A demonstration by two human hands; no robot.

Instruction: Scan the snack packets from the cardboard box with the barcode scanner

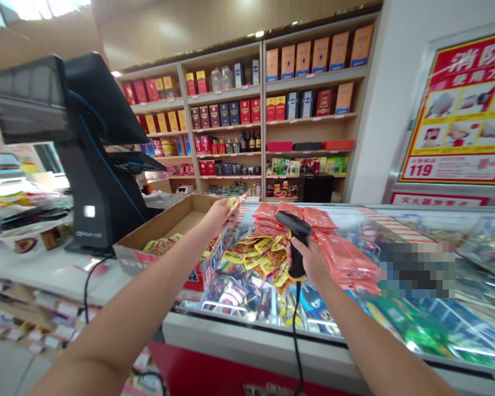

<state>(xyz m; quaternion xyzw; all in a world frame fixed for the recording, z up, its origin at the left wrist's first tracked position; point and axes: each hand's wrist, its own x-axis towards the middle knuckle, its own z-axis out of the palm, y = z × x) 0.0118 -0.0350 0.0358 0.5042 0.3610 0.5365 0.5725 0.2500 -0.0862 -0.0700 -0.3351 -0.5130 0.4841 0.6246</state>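
My left hand [219,216] is closed on a small snack packet [238,202], held up above the edge of an open cardboard box [169,217]. Several yellow packets lie inside that box. In my right hand [307,256] is a black barcode scanner [295,223], gripped by its handle with the head tilted up and to the left. Its cable hangs down over the counter front. Between my hands a loose pile of yellow snack packets [258,256] spreads over the glass counter. Stacks of orange-red packets [342,256] lie behind and right of the scanner.
A black cash register with screens [94,165] stands on the left counter, near a white bowl [22,242]. The glass display counter [202,305] holds many packaged goods. Shelves [264,88] of boxes and bottles line the back wall. A red and yellow poster [457,110] hangs at right.
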